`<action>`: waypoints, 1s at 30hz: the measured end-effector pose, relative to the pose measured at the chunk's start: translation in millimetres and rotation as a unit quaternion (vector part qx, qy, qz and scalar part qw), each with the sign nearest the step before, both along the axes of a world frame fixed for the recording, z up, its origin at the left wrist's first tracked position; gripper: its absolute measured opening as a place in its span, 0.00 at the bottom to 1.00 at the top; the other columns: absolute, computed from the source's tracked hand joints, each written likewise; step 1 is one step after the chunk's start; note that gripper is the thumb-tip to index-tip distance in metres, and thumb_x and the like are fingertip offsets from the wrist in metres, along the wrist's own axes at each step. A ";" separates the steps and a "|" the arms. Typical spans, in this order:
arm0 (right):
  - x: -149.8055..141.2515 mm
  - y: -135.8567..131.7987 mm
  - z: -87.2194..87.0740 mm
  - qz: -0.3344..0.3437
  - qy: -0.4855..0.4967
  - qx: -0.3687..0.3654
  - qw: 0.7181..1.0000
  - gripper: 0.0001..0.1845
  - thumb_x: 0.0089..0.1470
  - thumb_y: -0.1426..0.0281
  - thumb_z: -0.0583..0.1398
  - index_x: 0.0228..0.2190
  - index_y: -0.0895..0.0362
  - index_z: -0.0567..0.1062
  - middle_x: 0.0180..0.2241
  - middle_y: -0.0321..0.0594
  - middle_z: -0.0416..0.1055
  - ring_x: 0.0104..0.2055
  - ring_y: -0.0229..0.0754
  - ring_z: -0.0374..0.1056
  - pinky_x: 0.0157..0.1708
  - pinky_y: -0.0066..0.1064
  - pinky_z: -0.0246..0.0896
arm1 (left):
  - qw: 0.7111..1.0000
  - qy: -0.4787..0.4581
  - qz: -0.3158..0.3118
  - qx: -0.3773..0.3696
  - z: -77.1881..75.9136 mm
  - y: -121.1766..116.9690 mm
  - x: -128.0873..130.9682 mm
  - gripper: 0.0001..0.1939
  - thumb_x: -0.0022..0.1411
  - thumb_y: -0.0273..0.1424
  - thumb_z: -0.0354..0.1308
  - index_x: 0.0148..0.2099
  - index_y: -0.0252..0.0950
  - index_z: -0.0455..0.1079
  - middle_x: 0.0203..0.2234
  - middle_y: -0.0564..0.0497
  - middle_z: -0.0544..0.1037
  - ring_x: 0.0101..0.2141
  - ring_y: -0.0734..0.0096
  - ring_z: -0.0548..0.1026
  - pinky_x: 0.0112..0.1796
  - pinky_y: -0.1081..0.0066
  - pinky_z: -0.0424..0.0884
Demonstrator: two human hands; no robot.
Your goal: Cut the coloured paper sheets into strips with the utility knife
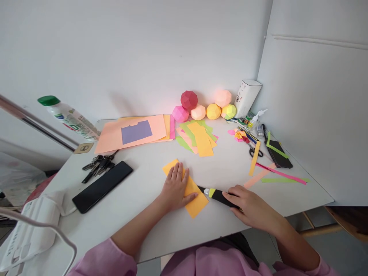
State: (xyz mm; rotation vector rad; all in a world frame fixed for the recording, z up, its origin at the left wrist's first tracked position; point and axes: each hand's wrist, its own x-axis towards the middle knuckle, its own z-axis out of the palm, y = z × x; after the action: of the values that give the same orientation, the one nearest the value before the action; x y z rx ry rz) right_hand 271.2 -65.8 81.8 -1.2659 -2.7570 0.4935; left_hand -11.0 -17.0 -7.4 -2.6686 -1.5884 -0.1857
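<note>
My left hand lies flat with fingers stretched over an orange-yellow strip of paper on the white table, pressing it down. My right hand is closed around the black and lime-green handle of a utility knife. The knife's dark blade end points left and meets the right edge of the paper strip; whether it is cutting in cannot be told. Beyond my hands lies a loose pile of cut paper pieces in orange, green and pink.
Faceted paper balls are stacked against the wall. Coloured sheets lie at the back left, near a green-capped bottle, keys and a black phone. On the right are scissors, paper strips and a glue bottle.
</note>
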 end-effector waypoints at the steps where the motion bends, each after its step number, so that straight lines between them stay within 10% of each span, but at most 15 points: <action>1: -1.8 1.2 -0.6 0.002 0.001 0.001 1.000 0.24 0.53 0.79 0.54 0.53 0.60 0.69 0.42 0.50 0.71 0.44 0.48 0.66 0.41 0.41 0.69 | 1.000 0.002 -0.001 -0.002 0.8 0.0 0.0 0.49 0.58 0.60 0.40 0.65 0.22 0.52 0.64 0.29 0.51 0.64 0.41 0.43 0.60 0.51 0.44; 30: -13.6 25.8 -5.9 -0.014 -0.007 0.005 1.000 0.24 0.53 0.79 0.54 0.52 0.61 0.70 0.43 0.50 0.71 0.46 0.50 0.66 0.42 0.42 0.69 | 1.000 -0.007 0.002 -0.001 -3.4 1.8 1.8 0.50 0.56 0.62 0.39 0.65 0.24 0.51 0.64 0.30 0.51 0.64 0.42 0.43 0.60 0.50 0.44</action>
State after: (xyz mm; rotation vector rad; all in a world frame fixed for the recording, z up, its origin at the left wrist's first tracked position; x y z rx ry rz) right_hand 257.5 -40.0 75.9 -1.3091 -2.7457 0.4682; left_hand -9.2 -15.1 -10.7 -2.6710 -1.5991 -0.2025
